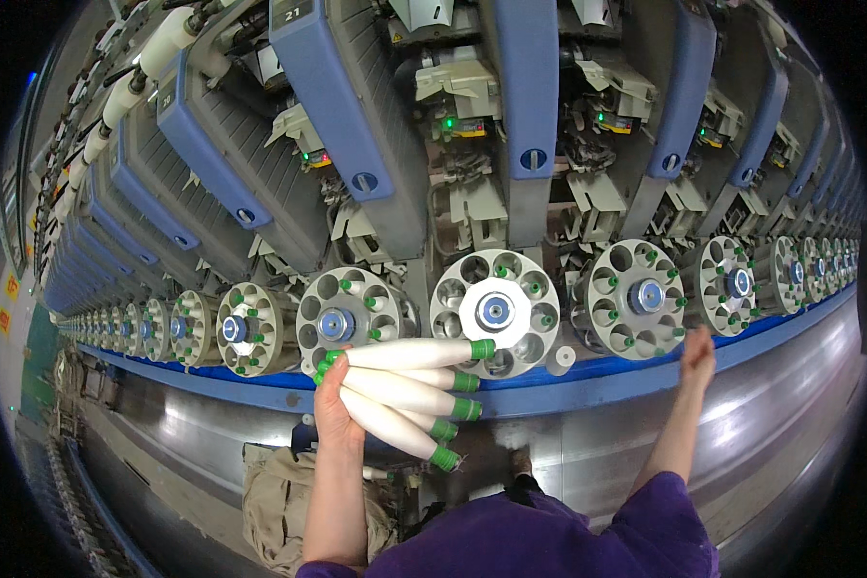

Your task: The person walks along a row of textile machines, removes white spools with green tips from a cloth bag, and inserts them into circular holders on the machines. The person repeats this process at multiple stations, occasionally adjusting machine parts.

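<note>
My left hand (333, 409) is closed around the narrow ends of several white yarn bobbins (405, 354), fanned out to the right with their green bases outward. They hang in front of two round bobbin magazines, the grey-white magazine (335, 326) and the magazine with a white centre (472, 323). My right hand (698, 360) is in front of the magazine on the right (599, 323), near its lower right rim. Its fingers are blurred, and I cannot see whether anything is in them. Green bobbin tips (612, 316) show in that magazine's pockets.
A long row of magazines runs along the winding machine, above a blue rail (549, 393). Blue-edged machine panels (530, 96) rise behind. A beige cloth bag (277, 501) sits at lower left, beside my body. Metallic floor (588, 438) lies below the rail.
</note>
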{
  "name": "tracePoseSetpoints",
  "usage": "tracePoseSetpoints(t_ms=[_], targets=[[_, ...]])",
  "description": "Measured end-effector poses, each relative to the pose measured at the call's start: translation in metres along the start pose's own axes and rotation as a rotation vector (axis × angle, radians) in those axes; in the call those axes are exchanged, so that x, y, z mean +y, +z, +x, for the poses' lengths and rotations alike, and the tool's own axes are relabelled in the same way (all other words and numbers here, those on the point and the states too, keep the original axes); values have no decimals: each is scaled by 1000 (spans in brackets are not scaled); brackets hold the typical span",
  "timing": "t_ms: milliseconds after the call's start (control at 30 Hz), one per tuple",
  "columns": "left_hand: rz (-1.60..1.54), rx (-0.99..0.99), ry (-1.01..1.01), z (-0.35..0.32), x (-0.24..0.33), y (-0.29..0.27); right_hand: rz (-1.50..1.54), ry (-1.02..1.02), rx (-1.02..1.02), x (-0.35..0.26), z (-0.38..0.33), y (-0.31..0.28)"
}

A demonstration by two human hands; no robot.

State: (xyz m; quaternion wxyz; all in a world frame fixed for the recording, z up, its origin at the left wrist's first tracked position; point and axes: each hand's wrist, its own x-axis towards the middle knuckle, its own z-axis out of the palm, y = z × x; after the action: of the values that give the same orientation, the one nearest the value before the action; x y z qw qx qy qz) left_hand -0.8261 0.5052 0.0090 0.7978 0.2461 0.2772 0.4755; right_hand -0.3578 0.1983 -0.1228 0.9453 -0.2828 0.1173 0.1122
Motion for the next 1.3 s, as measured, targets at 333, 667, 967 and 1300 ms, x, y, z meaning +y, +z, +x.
tracePoseSetpoints(t_ms=[333, 667, 967, 1300], targets=[[3, -52, 80, -7, -16, 28, -711, 1013, -1324, 156, -188, 76], [12, 29, 186, -19, -8, 13, -112, 23, 40, 12, -64, 51], [109, -84, 346, -28, -25, 21, -717, 911, -805, 173, -247, 90], [-24, 83, 320, -20, -7, 8, -406, 664, -235, 105, -188, 87]])
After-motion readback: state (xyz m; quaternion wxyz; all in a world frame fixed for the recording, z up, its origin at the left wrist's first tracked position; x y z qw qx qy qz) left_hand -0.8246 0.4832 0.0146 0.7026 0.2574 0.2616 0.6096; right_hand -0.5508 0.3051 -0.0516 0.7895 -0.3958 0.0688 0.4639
